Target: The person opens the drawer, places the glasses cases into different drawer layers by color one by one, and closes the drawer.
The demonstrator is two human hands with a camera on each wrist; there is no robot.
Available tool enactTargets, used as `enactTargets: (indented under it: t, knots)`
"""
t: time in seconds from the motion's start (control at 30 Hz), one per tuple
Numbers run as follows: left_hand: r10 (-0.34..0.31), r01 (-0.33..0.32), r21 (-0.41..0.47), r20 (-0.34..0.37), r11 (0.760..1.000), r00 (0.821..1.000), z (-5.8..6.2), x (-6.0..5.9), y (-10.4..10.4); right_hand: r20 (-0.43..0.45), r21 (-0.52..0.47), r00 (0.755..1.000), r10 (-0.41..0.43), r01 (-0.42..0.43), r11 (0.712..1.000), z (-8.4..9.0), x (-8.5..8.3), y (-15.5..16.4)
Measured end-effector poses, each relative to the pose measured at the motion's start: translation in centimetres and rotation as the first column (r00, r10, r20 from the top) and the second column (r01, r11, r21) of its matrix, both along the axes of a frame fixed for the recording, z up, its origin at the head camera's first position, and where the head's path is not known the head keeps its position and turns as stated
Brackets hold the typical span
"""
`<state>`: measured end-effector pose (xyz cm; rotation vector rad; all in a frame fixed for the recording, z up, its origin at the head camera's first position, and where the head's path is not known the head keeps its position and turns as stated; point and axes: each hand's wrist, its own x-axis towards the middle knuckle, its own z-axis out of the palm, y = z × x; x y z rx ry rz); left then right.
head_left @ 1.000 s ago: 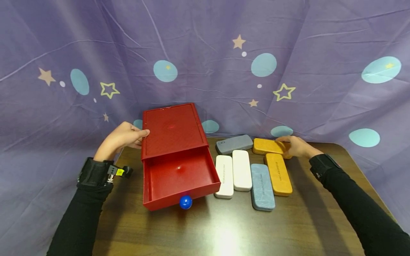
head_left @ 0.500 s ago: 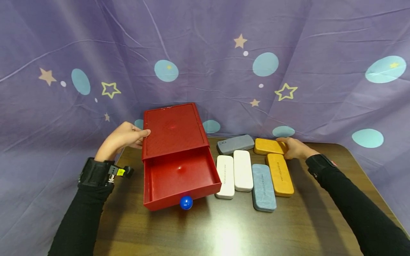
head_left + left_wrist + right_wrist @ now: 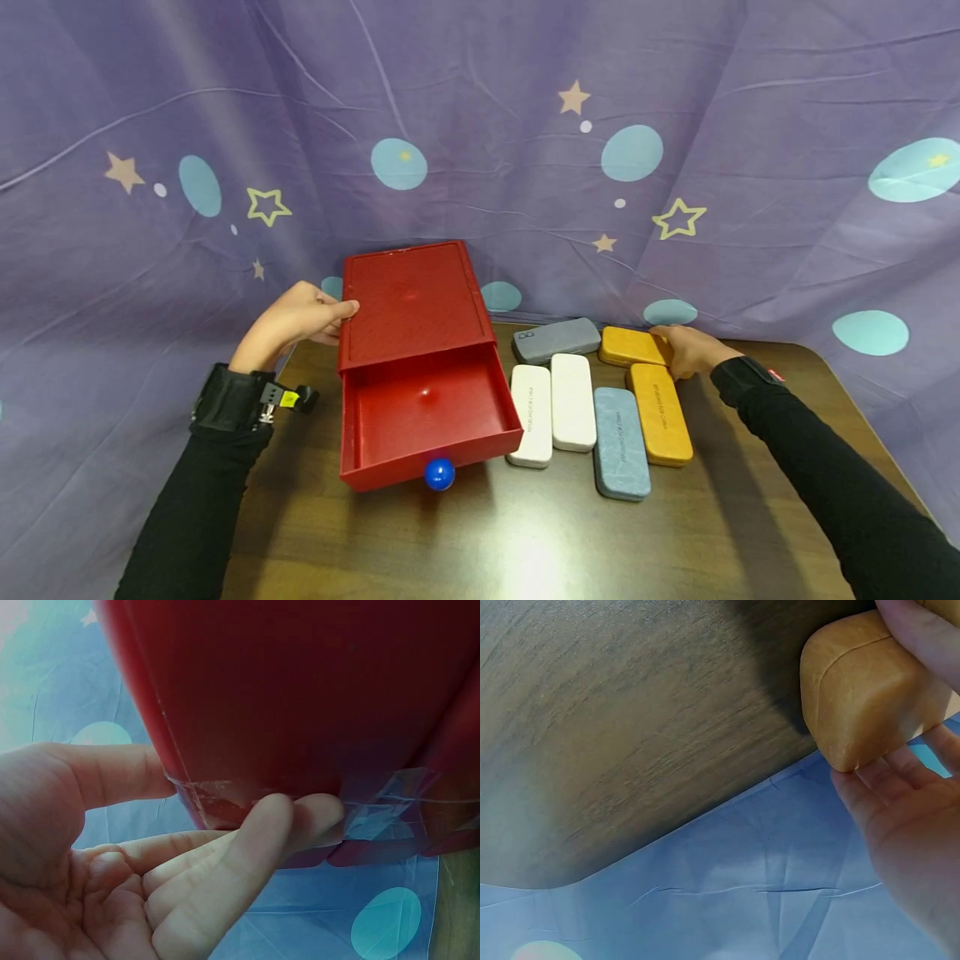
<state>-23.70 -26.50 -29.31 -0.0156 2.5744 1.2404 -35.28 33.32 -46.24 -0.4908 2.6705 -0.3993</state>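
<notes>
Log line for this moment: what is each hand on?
left hand: holds red drawer box | right hand: grips far orange case | drawer: open

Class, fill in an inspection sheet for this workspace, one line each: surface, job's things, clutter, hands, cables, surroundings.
Surface: brown wooden table, glare spot near the front edge.
Job's things: red box with its drawer pulled out, nothing seen inside; far yellow case at the back.
Clutter: gray case, two white cases, blue case, second yellow case, blue knob on the drawer front.
Hands: left hand holds the box's left edge; right hand has a grip on the far yellow case's end.
Cables: nothing seen.
Surroundings: purple cloth with stars and circles.
</notes>
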Motion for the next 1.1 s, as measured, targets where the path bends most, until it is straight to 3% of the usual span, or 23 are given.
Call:
enactTargets:
  t: [0.53, 0.87, 1.1]
  knots:
    - [0.019, -0.019, 0.020, -0.022, 1.000, 1.000, 0.0, 0.1, 0.3, -0.047, 0.085, 0.998, 0.031, -0.027, 0.996, 0.5, 0.3, 0.3]
    - [0.014, -0.014, 0.030, -0.028, 0.999, 1.000, 0.0, 0.1, 0.1, -0.166, 0.126, 0.985, 0.055, -0.034, 0.991, 2.1, 1.2, 0.4]
    - [0.024, -0.023, 0.047, -0.032, 0.999, 0.999, -0.2, 0.2, 0.2, -0.125, 0.175, 0.991, 0.043, -0.020, 0.984, 3.3, 1.7, -0.1]
